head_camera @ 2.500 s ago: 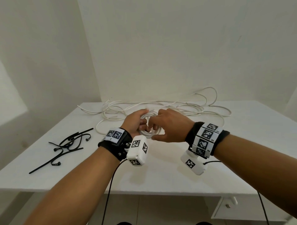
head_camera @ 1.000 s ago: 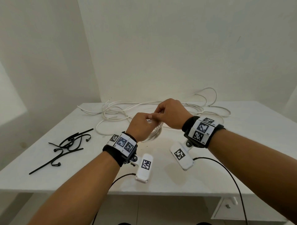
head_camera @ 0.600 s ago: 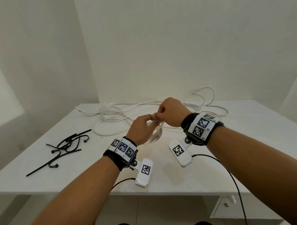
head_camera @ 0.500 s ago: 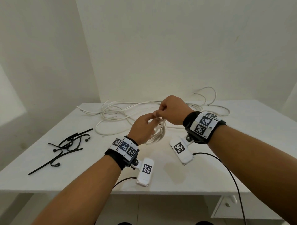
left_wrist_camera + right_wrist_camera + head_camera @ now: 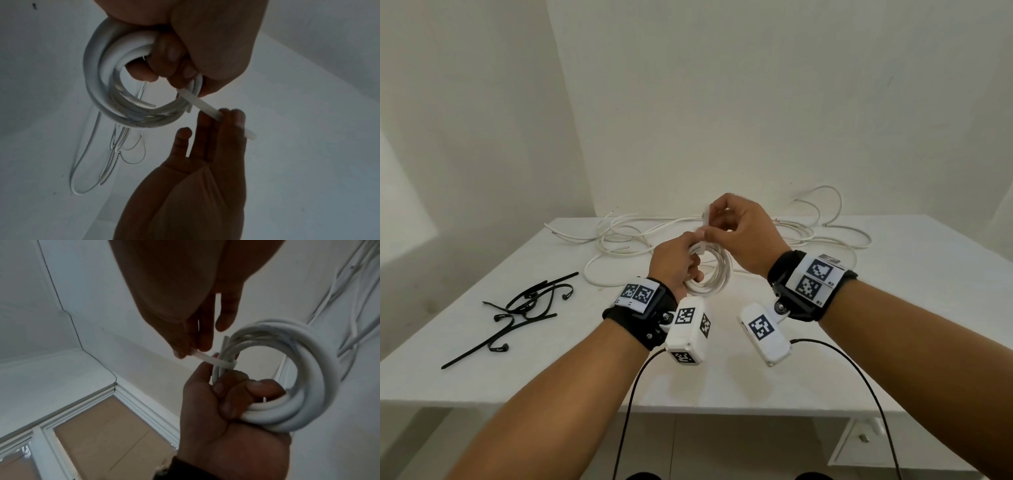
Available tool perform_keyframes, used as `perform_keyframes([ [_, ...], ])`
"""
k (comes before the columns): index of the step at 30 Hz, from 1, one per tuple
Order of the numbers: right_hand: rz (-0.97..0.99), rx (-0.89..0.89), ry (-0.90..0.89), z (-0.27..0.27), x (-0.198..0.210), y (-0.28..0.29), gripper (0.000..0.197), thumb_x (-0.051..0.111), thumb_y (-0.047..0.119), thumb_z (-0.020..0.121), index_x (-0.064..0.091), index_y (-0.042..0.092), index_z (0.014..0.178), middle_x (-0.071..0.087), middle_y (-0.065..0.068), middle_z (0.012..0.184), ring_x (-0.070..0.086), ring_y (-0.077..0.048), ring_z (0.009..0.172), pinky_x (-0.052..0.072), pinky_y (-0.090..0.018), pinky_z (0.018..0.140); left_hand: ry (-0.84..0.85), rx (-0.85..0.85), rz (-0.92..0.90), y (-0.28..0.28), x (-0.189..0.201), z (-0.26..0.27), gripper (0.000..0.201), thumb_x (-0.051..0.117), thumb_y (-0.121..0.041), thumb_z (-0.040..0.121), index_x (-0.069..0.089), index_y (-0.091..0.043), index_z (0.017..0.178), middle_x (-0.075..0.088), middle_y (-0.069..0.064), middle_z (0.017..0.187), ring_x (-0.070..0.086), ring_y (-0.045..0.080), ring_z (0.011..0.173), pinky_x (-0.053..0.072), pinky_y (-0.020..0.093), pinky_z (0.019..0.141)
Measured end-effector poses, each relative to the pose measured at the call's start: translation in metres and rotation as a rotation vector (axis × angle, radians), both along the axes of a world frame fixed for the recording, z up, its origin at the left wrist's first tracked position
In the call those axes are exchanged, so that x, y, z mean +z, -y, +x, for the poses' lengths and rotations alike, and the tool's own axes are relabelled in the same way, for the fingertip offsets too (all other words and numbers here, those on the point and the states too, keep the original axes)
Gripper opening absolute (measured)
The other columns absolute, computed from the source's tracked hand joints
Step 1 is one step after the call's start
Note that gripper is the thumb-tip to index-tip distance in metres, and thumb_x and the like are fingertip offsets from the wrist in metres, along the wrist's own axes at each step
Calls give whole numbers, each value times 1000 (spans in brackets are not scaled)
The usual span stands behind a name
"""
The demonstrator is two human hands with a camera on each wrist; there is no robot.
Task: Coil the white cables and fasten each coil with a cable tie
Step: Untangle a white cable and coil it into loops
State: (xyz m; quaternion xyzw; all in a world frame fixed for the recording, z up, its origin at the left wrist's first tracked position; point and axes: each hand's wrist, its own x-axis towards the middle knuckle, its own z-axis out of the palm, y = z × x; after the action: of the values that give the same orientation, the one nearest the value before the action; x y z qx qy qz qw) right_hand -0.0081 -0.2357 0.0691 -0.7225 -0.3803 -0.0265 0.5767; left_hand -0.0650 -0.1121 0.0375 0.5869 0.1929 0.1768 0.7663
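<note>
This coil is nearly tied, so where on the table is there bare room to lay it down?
Bare patches: the near middle of the table under both wrists, and the right side. Crowded: black cable ties at left, loose white cables along the back.

Right wristband (image 5: 812,279) — small marks beside its tags, too blurred to read.

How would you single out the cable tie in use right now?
Above the middle of the white table, the left hand grips a coil of white cable. The pale strap wrapped round that coil, its tail pinched by the right hand, is it; the spare black ties lie untouched.
</note>
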Motion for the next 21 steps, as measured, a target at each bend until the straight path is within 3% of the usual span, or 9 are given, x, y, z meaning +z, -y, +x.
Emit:
perform_keyframes([
  [2,110,-80,-47,-1,-1,-1,31,80,16,81,54,20,96,75,-6,76,71,-18,67,58,-31,69,-6,-1,-66,-2,1,2,31,54,-18,94,50,-11,64,30,-2,43,20,14,34,33,30,50],
  [5,223,-122,-105,0,-2,-3,22,77,12,85,58,12,96,74,-10,77,74,-21,66,60,-32,63,2,-8,-116,-3,4,3,31,53,-20,95,49,-11,65,28,-2,43,20,13,33,33,28,50],
  [8,94,-223,71,9,-5,-6,8,64,16,93,70,15,98,74,0,74,72,-14,68,58,-33,70,15,13,-106,-3,5,4,30,55,-21,94,49,-12,66,29,-1,45,20,14,35,33,29,50],
  [11,-82,-254,183,12,-5,-9,25,47,14,100,71,9,105,69,4,76,62,-11,65,49,-26,71,26,24,-92,0,4,4,31,56,-20,93,55,-12,63,29,-1,47,21,14,35,34,29,49],
  [14,-98,-215,175,10,-3,-11,31,40,14,103,66,6,118,52,12,63,47,-6,56,40,-23,64,49,29,-95,4,3,5,43,57,-20,93,62,-17,50,31,-1,45,23,14,35,34,28,47],
  [18,-100,-241,239,3,-4,-14,42,43,18,104,45,10,145,52,11,69,48,-2,64,36,-9,65,57,38,-91,7,6,5,31,58,-20,93,60,-12,63,34,-1,44,25,15,34,36,29,48],
  [21,-21,-262,144,6,-1,-11,39,57,22,98,47,16,135,64,6,69,58,1,65,41,-9,65,39,50,-91,5,6,6,28,57,-21,93,57,-10,67,35,0,43,25,15,34,38,28,48],
])
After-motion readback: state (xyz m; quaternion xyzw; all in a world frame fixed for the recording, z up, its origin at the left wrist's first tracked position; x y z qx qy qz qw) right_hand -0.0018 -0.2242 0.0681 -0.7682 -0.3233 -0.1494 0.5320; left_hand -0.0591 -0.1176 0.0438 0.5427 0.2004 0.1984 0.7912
